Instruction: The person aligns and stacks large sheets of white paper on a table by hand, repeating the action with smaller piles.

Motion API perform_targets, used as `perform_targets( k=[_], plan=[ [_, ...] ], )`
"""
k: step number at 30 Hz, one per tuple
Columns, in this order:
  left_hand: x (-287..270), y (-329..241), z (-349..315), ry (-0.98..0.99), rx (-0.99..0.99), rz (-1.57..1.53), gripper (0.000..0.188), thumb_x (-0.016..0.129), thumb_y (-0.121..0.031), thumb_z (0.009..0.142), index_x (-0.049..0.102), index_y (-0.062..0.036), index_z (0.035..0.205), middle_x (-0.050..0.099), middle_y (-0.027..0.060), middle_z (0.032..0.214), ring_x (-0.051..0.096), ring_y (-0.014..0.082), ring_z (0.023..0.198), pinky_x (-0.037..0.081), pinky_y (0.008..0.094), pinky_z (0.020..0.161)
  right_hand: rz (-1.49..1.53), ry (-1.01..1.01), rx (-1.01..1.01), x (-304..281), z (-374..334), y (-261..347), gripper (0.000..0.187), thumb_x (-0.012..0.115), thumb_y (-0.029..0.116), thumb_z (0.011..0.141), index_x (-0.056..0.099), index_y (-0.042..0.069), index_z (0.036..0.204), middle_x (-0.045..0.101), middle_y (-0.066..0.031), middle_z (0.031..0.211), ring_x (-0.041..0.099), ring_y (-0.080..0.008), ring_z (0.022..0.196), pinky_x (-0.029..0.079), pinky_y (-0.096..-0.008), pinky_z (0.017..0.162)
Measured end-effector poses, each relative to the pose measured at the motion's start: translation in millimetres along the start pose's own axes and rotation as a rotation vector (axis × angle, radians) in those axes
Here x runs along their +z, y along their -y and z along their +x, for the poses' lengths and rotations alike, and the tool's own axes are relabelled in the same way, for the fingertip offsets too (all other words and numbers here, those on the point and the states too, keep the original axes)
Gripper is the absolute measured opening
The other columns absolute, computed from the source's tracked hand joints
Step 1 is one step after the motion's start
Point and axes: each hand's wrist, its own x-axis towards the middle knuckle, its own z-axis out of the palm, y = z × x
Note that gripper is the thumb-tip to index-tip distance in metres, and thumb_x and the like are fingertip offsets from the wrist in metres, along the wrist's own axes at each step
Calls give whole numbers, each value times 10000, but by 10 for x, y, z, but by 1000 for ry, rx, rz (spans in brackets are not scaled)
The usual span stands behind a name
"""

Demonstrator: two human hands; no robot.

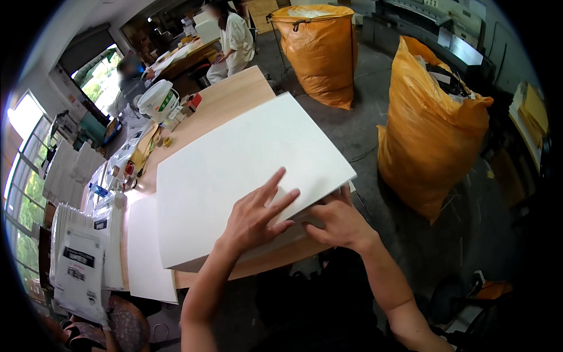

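A large white rectangular board lies flat at the top of a thick white block, which may be a stack or a box. My left hand is over its near edge, fingers spread apart above the white surface. Just to the right, my right hand is bent around the near right edge of the board, its fingertips partly hidden beneath it. Under all this is a light wooden table.
White sheets lie left of the block. Farther left are plastic-wrapped packs, beside a person's arm. A white bucket, tape rolls and a blue bottle sit along the far left. Orange sacks stand right. Two people sit behind.
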Motion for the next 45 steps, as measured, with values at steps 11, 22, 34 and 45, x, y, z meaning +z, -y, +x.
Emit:
perform_targets(
  k=[11,22,34,45],
  plan=[
    [83,75,103,-64,-19,26,572,859,-215,777,677,-82,1303,733,97,1226,697,302,1146,599,424,912,192,-336,9,-199,-70,-230,161,719,133,893,703,24,1011,710,-153,993,696,-334,965,558,-439,828],
    [75,117,21,-155,-143,-222,529,683,-37,890,652,-231,1381,536,186,1518,712,329,1127,620,414,861,87,-342,260,-526,438,36,463,690,373,998,517,27,745,599,-111,647,600,-294,535,503,-402,553],
    [9,109,82,-134,-99,-312,560,947,-391,669,760,-227,1171,568,132,1473,701,349,1137,618,436,956,1448,-305,507,-454,605,-101,401,617,254,1041,554,104,674,530,0,564,594,-130,513,422,-273,459],
    [35,163,58,-123,-129,-423,474,898,-82,731,764,-134,1182,533,165,1515,706,346,1181,600,430,947,1490,-345,459,-451,561,-129,443,658,349,1025,526,113,673,530,-5,580,603,-132,527,440,-268,463]
  ],
)
